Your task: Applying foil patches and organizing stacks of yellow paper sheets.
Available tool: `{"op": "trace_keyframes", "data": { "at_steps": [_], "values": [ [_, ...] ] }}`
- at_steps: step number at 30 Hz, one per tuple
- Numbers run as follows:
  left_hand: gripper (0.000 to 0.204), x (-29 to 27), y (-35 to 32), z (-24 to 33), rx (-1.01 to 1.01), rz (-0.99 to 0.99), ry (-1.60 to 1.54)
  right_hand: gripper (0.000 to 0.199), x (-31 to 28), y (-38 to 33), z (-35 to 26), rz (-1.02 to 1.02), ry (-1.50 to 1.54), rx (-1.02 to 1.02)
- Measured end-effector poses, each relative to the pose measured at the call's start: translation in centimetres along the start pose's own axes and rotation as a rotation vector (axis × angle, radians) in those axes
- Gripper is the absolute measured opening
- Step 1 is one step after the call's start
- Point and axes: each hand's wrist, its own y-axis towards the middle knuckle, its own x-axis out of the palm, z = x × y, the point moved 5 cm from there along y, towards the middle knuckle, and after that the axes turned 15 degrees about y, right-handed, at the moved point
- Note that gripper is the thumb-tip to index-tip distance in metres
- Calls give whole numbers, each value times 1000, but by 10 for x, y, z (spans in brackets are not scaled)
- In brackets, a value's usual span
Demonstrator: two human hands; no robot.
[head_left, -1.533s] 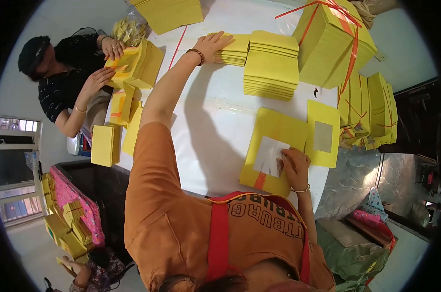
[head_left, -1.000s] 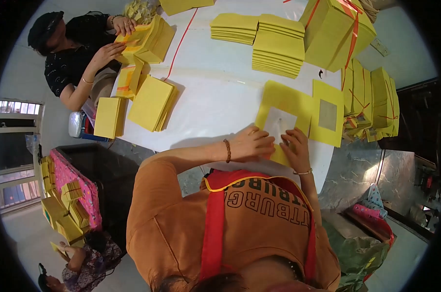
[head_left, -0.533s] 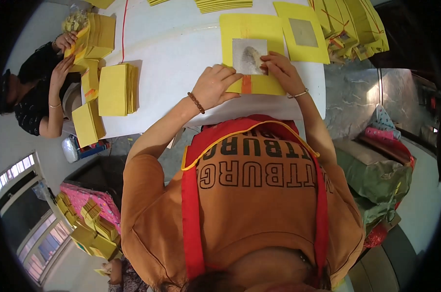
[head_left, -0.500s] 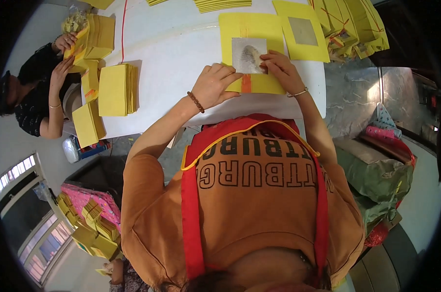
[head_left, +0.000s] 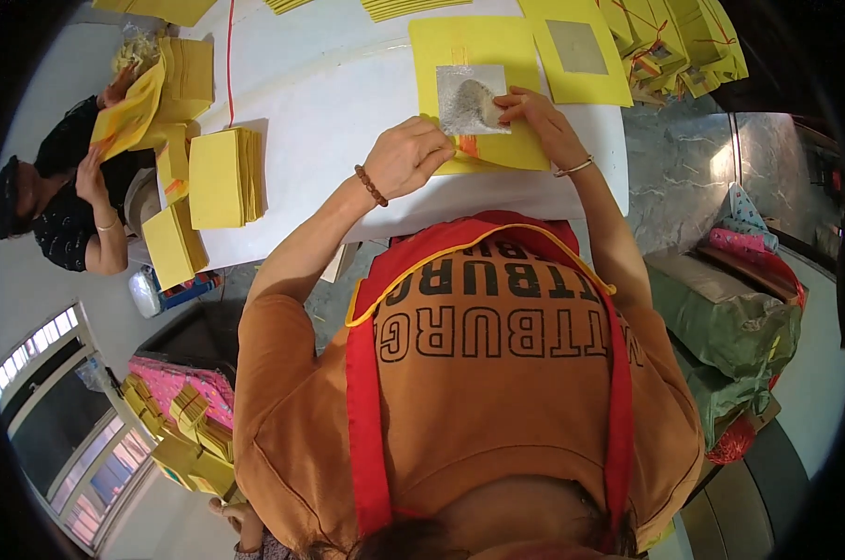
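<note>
In front of me a yellow paper sheet (head_left: 517, 47) lies at the table's near edge, with a silvery foil square (head_left: 454, 97) in its middle. An orange strip (head_left: 468, 147) shows below the foil. My left hand (head_left: 405, 161), with a beaded bracelet on its wrist, is closed and pinches the sheet's near left edge, which lifts slightly. Fingertips of my right hand (head_left: 548, 131) rest on the foil's right side, with the fingers apart and the palm over the sheet. A dark, roundish patch shows on the foil by those fingertips.
Another yellow sheet with a foil square (head_left: 577, 47) lies to the right, beside tied yellow bundles (head_left: 670, 42). A yellow stack (head_left: 224, 177) stands left on the white table (head_left: 320, 121). A co-worker (head_left: 77, 187) handles yellow paper far left. Green bags (head_left: 721, 322) sit at right.
My left hand has closed its fingers on the sheet's near edge. My right hand stays on the foil. The co-worker has raised a yellow sheet from the pile.
</note>
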Motion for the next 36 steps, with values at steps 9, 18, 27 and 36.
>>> {"op": "trace_keyframes", "data": {
  "at_steps": [9,18,27,36],
  "values": [
    [11,6,-2,-16,-357,-84,-297,45,-4,2,-5,-52,133,79],
    [15,22,-8,-34,-685,-258,-619,69,-6,2,2,-56,238,127],
    [15,25,-8,-36,-678,-269,-646,70,-8,2,3,-53,222,128],
    [15,30,-9,-42,-698,-230,-736,63,-9,0,4,-62,212,94]
  ]
}}
